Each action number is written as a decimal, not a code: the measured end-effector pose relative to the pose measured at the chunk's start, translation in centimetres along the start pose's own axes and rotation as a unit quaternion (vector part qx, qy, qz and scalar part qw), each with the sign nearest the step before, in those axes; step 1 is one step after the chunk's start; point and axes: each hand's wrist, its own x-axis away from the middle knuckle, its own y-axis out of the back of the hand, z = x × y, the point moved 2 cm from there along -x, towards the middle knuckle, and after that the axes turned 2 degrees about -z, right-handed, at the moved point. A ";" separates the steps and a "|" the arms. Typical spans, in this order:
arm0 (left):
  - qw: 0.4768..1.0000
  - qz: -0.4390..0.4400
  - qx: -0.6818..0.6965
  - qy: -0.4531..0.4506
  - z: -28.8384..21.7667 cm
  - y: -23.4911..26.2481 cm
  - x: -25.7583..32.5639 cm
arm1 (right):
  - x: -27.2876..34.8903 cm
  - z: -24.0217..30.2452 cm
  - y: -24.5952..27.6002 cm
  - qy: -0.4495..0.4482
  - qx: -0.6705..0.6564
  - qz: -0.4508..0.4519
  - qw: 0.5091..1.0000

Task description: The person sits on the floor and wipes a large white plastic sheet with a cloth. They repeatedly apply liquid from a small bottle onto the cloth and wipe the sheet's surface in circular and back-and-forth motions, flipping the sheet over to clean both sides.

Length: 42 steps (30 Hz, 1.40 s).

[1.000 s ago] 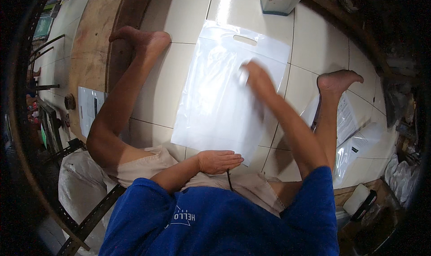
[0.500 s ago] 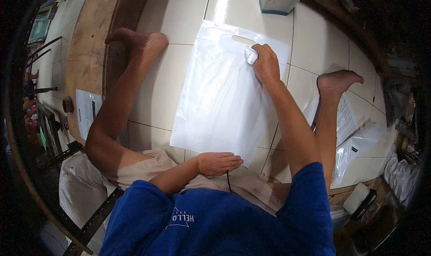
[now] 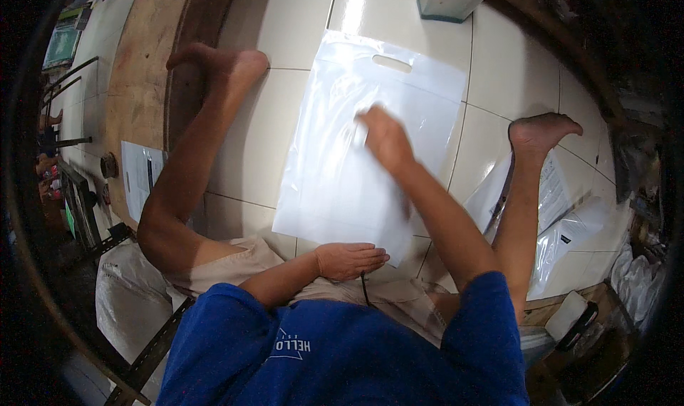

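Observation:
A white plastic bag (image 3: 335, 185) with a die-cut handle slot lies flat on the tiles between my legs. My right hand (image 3: 386, 141) is above its upper middle part, closed on a small crumpled white cloth (image 3: 361, 132); motion smears both, and I cannot tell if the cloth touches the plastic. My left hand (image 3: 350, 261) rests at the bag's near edge, fingers stretched out and lying together, holding nothing I can see. A thin black cord hangs just below its fingers.
A clear plastic container (image 3: 452, 0) with dark bits stands at the far edge. To the left runs a wooden bench (image 3: 135, 71). Printed clear plastic sheets (image 3: 566, 228) lie beside my right leg. More clear plastic (image 3: 634, 285) is heaped at the right.
My right hand has swept left and nearer over the bag with the cloth, away from beside the handle slot. My left hand has stayed at the near edge.

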 end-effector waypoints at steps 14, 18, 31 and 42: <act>0.977 0.133 0.138 0.098 0.4 -1.9 -0.2 | 12.2 7.5 -4.8 0.174 -0.064 0.282 0.941; 0.999 -0.039 -0.028 -0.006 0.0 -0.8 0.4 | 0.2 0.9 -2.0 0.089 -0.012 0.024 0.996; 0.951 -0.061 0.275 0.130 -0.1 -3.3 0.3 | 11.3 10.1 -5.2 0.202 -0.014 0.318 0.926; 0.984 -0.134 0.113 0.032 0.1 -0.8 0.4 | -10.0 2.2 1.6 -0.004 0.078 -0.087 0.993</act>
